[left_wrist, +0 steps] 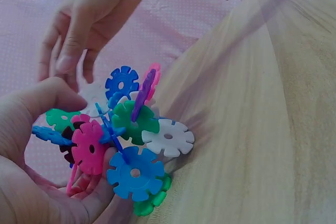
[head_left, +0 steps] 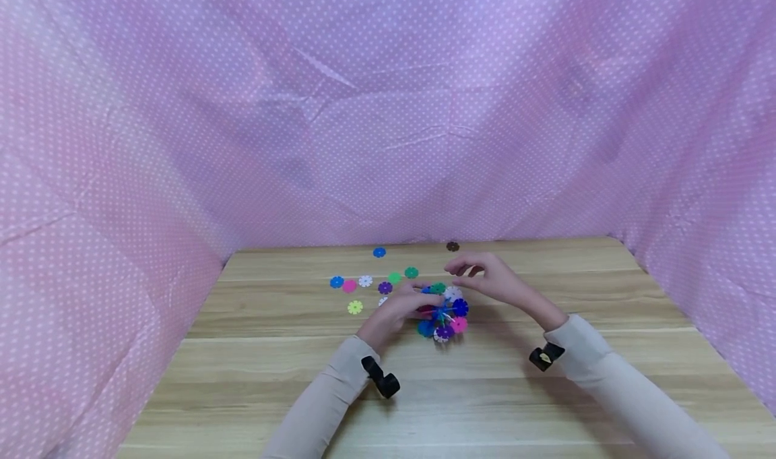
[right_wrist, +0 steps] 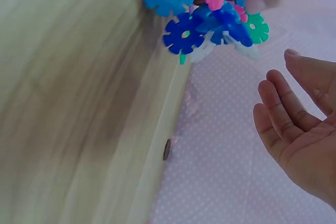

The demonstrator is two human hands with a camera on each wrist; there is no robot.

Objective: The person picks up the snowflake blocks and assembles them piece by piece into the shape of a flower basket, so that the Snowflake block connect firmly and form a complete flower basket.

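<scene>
A cluster of interlocked, notched plastic snowflake discs [head_left: 444, 314] in blue, pink, white, green and purple is held just over the wooden table. My left hand [head_left: 405, 305] grips it from the left; in the left wrist view the thumb and fingers of that hand [left_wrist: 47, 145] curl about its pink and blue discs [left_wrist: 135, 172]. Beyond the cluster, on its upper right, my right hand [head_left: 488, 278] hovers with relaxed, slightly bent fingers. Nothing lies between those fingers in the right wrist view, where the hand [right_wrist: 302, 124] is apart from the cluster [right_wrist: 210, 19].
Loose discs lie on the table [head_left: 254, 378] left of and behind the cluster, among them a yellow disc [head_left: 355, 307], a pink disc [head_left: 349, 286] and a blue disc [head_left: 379, 252]. A brown disc [head_left: 453, 247] lies by the back edge. Pink dotted cloth [head_left: 388, 142] surrounds the table.
</scene>
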